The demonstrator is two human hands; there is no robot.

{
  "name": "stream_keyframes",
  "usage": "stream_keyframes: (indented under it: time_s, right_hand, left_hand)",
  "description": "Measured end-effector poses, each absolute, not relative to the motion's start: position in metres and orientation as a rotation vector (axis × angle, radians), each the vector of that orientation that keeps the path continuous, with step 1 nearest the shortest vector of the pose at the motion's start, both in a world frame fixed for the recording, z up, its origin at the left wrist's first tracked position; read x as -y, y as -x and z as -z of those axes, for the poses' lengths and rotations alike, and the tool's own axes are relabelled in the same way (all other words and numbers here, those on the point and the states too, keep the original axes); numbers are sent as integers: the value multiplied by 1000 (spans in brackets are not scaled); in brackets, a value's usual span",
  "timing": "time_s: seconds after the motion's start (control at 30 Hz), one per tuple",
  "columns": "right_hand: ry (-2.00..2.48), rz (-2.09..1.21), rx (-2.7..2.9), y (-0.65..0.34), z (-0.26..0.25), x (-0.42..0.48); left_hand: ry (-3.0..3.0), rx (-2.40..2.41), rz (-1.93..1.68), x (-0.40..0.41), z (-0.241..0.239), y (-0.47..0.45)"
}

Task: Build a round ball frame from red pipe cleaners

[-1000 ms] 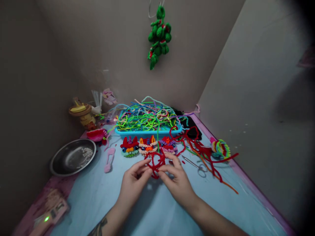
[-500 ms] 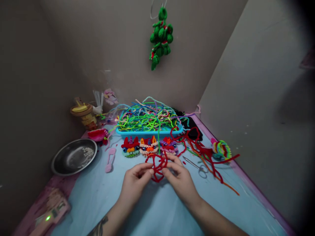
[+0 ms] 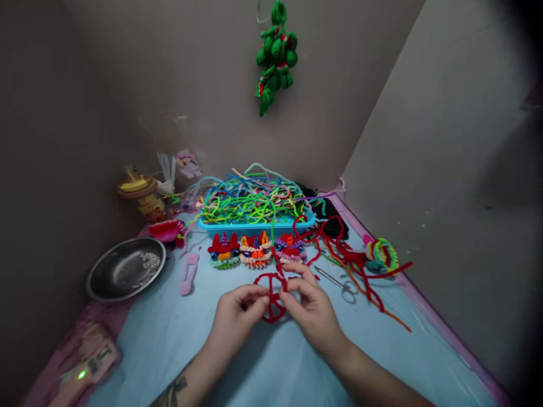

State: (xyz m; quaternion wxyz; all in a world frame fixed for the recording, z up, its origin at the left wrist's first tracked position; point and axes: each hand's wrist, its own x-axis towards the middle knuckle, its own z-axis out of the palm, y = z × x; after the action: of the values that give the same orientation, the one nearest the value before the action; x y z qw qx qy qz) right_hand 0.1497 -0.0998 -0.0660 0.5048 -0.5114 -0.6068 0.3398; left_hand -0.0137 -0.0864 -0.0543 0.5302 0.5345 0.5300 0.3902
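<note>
Between my two hands is a round frame of red pipe cleaner (image 3: 271, 275), with strands crossing it like spokes. My left hand (image 3: 241, 311) pinches its left side between thumb and fingers. My right hand (image 3: 311, 308) pinches the right side near the centre, and its fingertips hide part of the rim. A red end sticks up beyond the ring toward the back. Just behind stand three small fuzzy animal heads: a red and green one (image 3: 224, 251), an orange and cream one (image 3: 255, 250) and a purple and red one (image 3: 290, 249).
A blue tray (image 3: 254, 230) heaped with colourful pipe cleaners stands at the back. Scissors (image 3: 333, 278) and loose red pipe cleaners (image 3: 354, 257) lie right. At left are a metal bowl (image 3: 110, 277) with small white bits, a pink clip (image 3: 189, 274) and a pink device (image 3: 91, 367).
The red ring has turned to face me more squarely, showing a rounder outline, and sits slightly lower. Both hands keep their pinch on it. The view has shifted slightly.
</note>
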Motion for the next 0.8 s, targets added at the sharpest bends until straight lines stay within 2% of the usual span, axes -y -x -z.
stream_keyframes:
  time_s: [0.23,0.6,0.8]
  right_hand:
    - [1170,-686,1622,-149,67,102]
    - [1157,-628,1661,-152,62,102]
    - [1227,-689,1630,-151,62,98]
  left_hand:
    - [-1299,-1284,-935,84,56,15]
    - [-1397,-1276,-980,82,52,16]
    - [-1397,-1227,-877,85,53,14]
